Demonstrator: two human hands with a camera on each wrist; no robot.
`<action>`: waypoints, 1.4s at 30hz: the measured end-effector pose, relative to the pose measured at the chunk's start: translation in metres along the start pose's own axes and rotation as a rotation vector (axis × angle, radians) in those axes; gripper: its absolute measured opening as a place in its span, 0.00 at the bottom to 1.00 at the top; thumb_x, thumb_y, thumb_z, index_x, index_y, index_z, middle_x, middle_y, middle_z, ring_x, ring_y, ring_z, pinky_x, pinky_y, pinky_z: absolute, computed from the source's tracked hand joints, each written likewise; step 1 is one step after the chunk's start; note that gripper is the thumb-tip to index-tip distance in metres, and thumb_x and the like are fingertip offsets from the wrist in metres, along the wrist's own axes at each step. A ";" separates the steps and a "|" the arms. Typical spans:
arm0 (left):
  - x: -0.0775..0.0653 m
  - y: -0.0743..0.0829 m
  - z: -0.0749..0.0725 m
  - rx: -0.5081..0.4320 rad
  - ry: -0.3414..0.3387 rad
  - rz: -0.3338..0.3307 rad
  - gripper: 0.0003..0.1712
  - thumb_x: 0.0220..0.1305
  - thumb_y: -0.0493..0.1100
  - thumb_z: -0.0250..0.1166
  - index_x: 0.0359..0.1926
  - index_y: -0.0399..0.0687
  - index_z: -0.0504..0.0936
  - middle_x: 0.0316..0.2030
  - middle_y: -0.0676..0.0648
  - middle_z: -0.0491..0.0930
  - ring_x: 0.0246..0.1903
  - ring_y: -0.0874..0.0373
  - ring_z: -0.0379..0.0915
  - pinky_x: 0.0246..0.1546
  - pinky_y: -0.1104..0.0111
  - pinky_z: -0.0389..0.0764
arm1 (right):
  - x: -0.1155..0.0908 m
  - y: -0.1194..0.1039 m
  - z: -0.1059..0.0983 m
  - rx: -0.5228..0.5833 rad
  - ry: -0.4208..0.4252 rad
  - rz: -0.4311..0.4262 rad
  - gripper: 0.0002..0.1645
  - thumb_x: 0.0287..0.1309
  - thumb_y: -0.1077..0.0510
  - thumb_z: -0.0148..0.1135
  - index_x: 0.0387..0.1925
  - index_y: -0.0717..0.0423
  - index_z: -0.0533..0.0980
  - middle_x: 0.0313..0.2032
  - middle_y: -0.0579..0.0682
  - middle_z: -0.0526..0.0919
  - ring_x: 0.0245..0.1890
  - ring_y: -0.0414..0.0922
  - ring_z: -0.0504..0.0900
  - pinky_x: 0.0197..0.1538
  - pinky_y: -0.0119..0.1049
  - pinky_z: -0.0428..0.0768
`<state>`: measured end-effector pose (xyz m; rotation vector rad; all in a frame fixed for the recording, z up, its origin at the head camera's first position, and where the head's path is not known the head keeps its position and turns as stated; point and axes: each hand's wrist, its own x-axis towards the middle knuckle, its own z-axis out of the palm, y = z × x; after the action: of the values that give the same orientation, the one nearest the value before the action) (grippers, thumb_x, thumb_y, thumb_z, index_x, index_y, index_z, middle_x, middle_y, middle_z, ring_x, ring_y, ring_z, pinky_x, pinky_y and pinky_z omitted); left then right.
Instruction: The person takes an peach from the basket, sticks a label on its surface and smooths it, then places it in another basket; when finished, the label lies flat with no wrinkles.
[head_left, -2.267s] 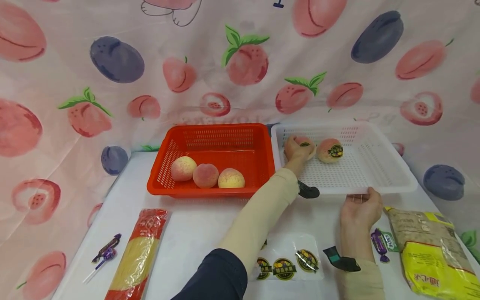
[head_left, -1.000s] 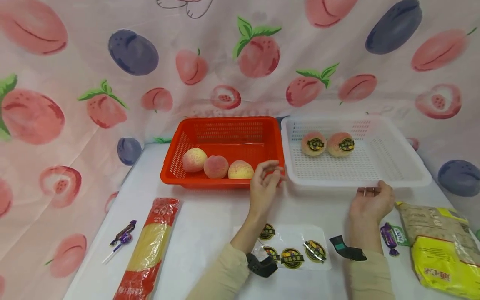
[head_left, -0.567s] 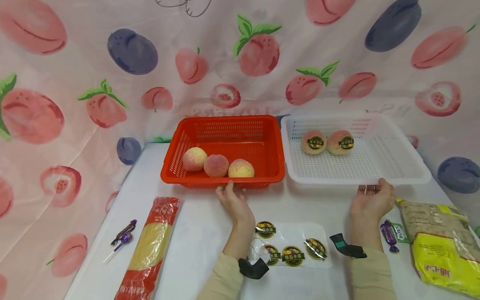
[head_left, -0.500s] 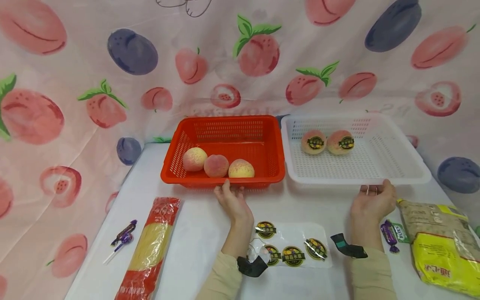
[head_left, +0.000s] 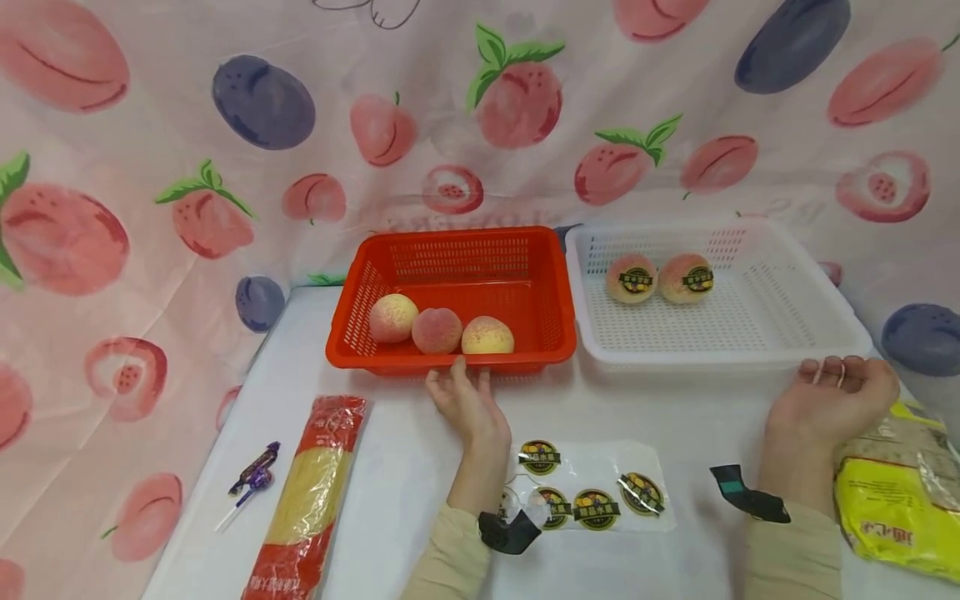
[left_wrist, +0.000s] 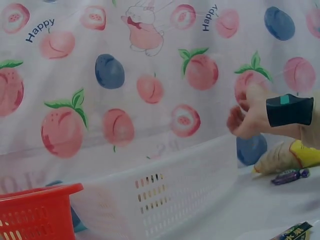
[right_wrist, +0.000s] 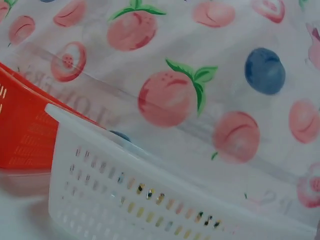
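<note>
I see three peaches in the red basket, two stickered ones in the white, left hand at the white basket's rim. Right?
Not quite: the head view shows the left hand at the front rim of the red basket, not the white one. The rest stands.

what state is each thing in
red basket: upright, three peaches, no stickers visible
white basket: upright, two stickered peaches inside
sticker sheet: lying flat
noodle packet: lying flat
candies: wrapped
lollipop: wrapped
yellow bag: partly hidden
left hand: at red basket's rim
right hand: fingers loosely curled
</note>
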<state>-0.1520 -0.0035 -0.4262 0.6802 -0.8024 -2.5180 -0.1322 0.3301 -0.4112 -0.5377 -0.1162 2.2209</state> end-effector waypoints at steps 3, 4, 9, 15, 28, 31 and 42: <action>0.001 0.001 -0.001 -0.002 0.002 -0.003 0.22 0.61 0.37 0.52 0.55 0.43 0.56 0.51 0.46 0.63 0.49 0.50 0.63 0.47 0.60 0.72 | -0.012 0.010 0.005 -0.037 -0.158 0.009 0.06 0.51 0.64 0.52 0.33 0.55 0.68 0.29 0.50 0.70 0.32 0.45 0.68 0.32 0.36 0.65; 0.002 0.001 -0.001 -0.001 0.004 -0.005 0.22 0.61 0.37 0.52 0.55 0.43 0.56 0.51 0.46 0.63 0.48 0.50 0.63 0.47 0.61 0.73 | -0.017 0.014 0.007 -0.041 -0.219 0.029 0.07 0.52 0.65 0.52 0.35 0.54 0.68 0.31 0.51 0.70 0.33 0.45 0.68 0.33 0.37 0.66; 0.004 -0.005 -0.006 0.007 0.001 0.007 0.24 0.60 0.36 0.54 0.54 0.42 0.54 0.52 0.41 0.61 0.45 0.50 0.64 0.42 0.62 0.73 | -0.034 0.037 0.010 -0.137 -0.484 0.135 0.08 0.57 0.64 0.48 0.40 0.56 0.68 0.37 0.53 0.71 0.38 0.47 0.68 0.39 0.37 0.68; 0.006 -0.010 -0.008 0.021 -0.008 0.034 0.25 0.60 0.37 0.54 0.55 0.41 0.54 0.53 0.37 0.61 0.42 0.52 0.65 0.40 0.64 0.74 | -0.042 0.068 0.024 -0.267 -0.745 0.285 0.10 0.60 0.65 0.44 0.44 0.59 0.67 0.40 0.54 0.72 0.41 0.47 0.70 0.40 0.36 0.67; 0.011 -0.007 -0.005 0.009 -0.038 0.024 0.19 0.59 0.37 0.54 0.49 0.43 0.57 0.45 0.45 0.63 0.43 0.53 0.65 0.41 0.63 0.75 | -0.061 0.146 0.062 -1.247 -1.340 0.657 0.23 0.60 0.55 0.51 0.55 0.58 0.61 0.53 0.53 0.67 0.54 0.50 0.68 0.54 0.37 0.72; 0.011 -0.006 -0.006 0.008 -0.040 0.017 0.20 0.59 0.37 0.54 0.50 0.43 0.56 0.47 0.43 0.63 0.44 0.52 0.66 0.42 0.63 0.75 | -0.066 0.167 0.065 -1.404 -1.384 0.706 0.27 0.57 0.52 0.55 0.57 0.53 0.61 0.56 0.52 0.66 0.56 0.48 0.68 0.57 0.40 0.70; 0.012 -0.004 -0.010 -0.001 -0.038 -0.007 0.20 0.59 0.37 0.54 0.51 0.45 0.58 0.54 0.41 0.62 0.48 0.48 0.67 0.45 0.61 0.75 | -0.097 0.221 0.057 -1.732 -1.446 0.739 0.36 0.48 0.46 0.63 0.59 0.44 0.60 0.58 0.49 0.65 0.57 0.49 0.66 0.59 0.49 0.66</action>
<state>-0.1571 -0.0111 -0.4400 0.6380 -0.8132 -2.5438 -0.2586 0.1183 -0.3837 0.4814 -3.0165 2.0696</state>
